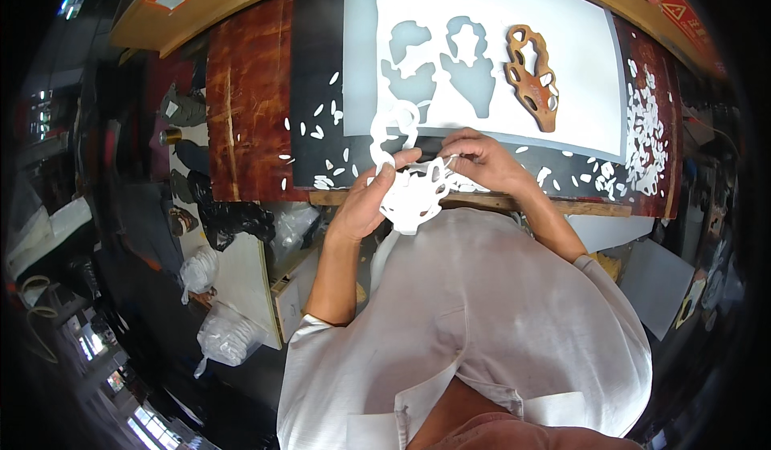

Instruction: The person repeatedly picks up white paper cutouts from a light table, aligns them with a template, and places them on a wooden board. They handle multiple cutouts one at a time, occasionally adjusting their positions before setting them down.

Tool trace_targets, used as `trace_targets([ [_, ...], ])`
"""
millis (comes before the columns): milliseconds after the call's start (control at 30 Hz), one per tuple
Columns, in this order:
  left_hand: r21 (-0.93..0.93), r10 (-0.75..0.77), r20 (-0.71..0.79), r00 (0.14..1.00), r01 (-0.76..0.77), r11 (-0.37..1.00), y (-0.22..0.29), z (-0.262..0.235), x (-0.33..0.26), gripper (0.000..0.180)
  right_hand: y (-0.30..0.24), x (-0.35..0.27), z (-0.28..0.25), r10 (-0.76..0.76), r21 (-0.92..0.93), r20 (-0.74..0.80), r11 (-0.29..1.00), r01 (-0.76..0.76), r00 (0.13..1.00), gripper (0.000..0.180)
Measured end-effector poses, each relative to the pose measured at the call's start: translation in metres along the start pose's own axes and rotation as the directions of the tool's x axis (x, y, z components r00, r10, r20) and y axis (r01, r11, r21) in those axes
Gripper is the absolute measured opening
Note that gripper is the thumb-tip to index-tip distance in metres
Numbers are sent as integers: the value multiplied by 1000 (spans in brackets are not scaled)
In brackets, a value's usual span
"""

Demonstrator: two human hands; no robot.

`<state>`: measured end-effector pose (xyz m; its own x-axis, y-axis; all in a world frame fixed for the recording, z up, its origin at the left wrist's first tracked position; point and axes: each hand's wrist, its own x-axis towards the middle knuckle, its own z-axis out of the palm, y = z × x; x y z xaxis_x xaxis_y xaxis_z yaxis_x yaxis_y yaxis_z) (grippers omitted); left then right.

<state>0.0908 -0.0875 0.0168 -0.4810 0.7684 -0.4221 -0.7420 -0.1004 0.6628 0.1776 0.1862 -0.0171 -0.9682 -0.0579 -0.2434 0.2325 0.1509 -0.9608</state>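
Note:
My left hand (pixel 365 203) is closed on white cut-out pieces (pixel 414 201) with several holes, held over the table's front edge. One ring-like end of the cut-outs (pixel 395 121) sticks up past my thumb. My right hand (pixel 488 162) is at the right side of the same pieces, its thumb and fingers pinched together near their edge. Whether a small scrap is between those fingertips is too small to tell. Beyond my hands lies a white sheet (pixel 578 73) with cut-through shapes showing grey beneath. A brown cutting die (pixel 530 89) with several openings rests on the sheet's right part.
Small white scraps (pixel 645 129) pile up at the table's right end, and others lie scattered on the black mat (pixel 317 65). A yellowish beam (pixel 265 20) crosses behind the reddish wooden table (pixel 249 105). Plastic-wrapped bundles (pixel 229 333) stand at lower left.

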Motion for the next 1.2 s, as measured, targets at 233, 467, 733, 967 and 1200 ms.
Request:
trace_targets([
  [233, 280, -42, -62, 997, 58, 958, 17, -4, -9, 62, -8, 6, -11, 129, 248, 25, 960, -131, 991, 18],
  [467, 480, -89, 207, 974, -22, 877, 27, -1, -9, 47, -27, 27, -2, 218, 301, 7, 930, -210, 976, 23],
  [733, 538, 113, 206, 972, -209, 816, 20, -10, -18, 35, -33, 20, -18, 80, 415, -42, 908, -56, 996, 21],
  [967, -126, 180, -128, 975, -196, 972, -10, -22, 6, 47, -67, -2, -20, -121, 568, -71, 811, 140, 990, 14],
  [1200, -195, 233, -367, 901, -319, 927, -36, -15, 40, 15, -54, 2, -18, -71, -170, -479, 985, -13, 875, 48],
])
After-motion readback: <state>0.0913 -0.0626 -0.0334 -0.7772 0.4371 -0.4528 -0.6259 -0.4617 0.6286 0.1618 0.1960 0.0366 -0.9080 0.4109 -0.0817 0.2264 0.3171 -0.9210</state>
